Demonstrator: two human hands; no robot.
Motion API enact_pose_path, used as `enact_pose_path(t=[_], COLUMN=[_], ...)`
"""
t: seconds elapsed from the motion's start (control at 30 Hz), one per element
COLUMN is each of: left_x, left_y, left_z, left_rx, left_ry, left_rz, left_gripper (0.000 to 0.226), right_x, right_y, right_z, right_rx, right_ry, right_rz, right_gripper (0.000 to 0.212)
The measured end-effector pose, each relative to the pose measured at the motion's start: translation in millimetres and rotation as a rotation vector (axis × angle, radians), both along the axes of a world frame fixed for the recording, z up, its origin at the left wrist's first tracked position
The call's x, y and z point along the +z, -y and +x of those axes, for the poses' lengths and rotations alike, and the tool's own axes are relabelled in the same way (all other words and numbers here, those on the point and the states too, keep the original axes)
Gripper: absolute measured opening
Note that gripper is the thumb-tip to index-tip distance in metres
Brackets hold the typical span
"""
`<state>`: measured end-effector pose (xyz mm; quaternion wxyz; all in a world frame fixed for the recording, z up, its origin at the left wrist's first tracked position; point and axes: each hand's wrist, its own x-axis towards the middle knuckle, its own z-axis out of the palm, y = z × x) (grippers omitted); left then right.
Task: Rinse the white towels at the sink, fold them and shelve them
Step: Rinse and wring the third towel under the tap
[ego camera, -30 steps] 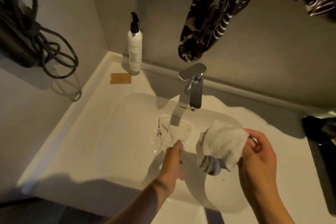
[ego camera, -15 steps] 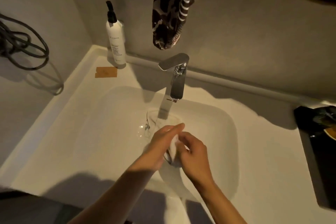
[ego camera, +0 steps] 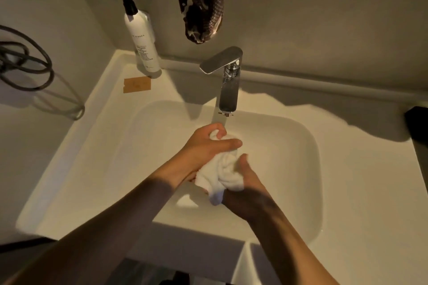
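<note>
Left hand (ego camera: 208, 146) and right hand (ego camera: 249, 183) both clenched around a bunched white towel (ego camera: 222, 173) under the tap (ego camera: 228, 81), over the sink (ego camera: 301, 169).

Over the white sink (ego camera: 308, 192), the left hand (ego camera: 206, 143) and right hand (ego camera: 249, 180) both grip a bunched white towel (ego camera: 222, 173), its upper end under the stream from the chrome faucet (ego camera: 228, 81). A pump bottle (ego camera: 142, 37) stands in the bench's back left corner (a tan card (ego camera: 137, 85) lies just in front). Patterned dark cloth (ego camera: 201, 2) hangs above the faucet, and a coiled cable (ego camera: 25, 62) hangs at the left wall.
</note>
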<state>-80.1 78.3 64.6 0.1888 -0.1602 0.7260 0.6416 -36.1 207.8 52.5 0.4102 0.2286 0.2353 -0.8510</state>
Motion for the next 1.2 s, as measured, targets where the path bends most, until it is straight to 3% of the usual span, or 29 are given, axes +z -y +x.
enact_pose_path(t=[0.07, 0.13, 0.4, 0.47, 0.57, 0.67, 0.77, 0.9, 1.07, 1.2], left_x=[-0.1, 0.1, -27.5, -41.7, -64.8, -84.5, -96.8, -101.5, -107.0, -106.8], left_y=[2.5, 2.4, -8.7, -11.9, -15.0, -16.0, -16.2, -17.6, -12.6, -11.4], left_z=[-4.2, -11.2, -22.7, -18.3, -5.8, 11.6, 24.1, 28.8, 28.4, 29.0], left_rx=[-0.060, -0.099, -0.086, -0.040, 0.037, 0.086, 0.128, 0.166, 0.192, 0.220], left_ry=[-0.023, -0.041, 0.024, 0.081, 0.187, 0.283, 0.354, 0.388, 0.409, 0.434], left_rz=[-0.097, -0.155, -0.366, -0.413, -0.479, -0.495, -0.498, -0.480, -0.500, -0.487], left_gripper=[0.046, 0.047, 0.036, 0.037, 0.032, 0.028, 0.031, 0.025, 0.030, 0.019], right_x=[-1.5, -7.2, -27.4, -38.5, -50.0, -63.6, -76.9, -86.2, -84.9, -81.6], right_y=[5.6, 9.2, 25.0, 29.9, 32.4, 29.2, 29.8, 31.3, 35.0, 38.8], right_z=[-3.6, -7.4, -12.9, -9.5, -0.1, 16.1, 30.5, 32.8, 33.6, 34.8], right_rx=[0.153, 0.229, 0.392, 0.403, 0.552, 0.664, 0.605, 0.735, 0.769, 0.796], right_ry=[-0.142, -0.223, -0.432, -0.607, -0.810, -0.772, -0.640, -0.752, -0.752, -0.797], right_rz=[-0.093, -0.069, 0.601, 0.821, 1.030, 1.101, 1.093, 1.240, 1.262, 1.331], right_gripper=[0.025, 0.028, 0.027, 0.023, 0.033, 0.034, 0.025, 0.042, 0.049, 0.049])
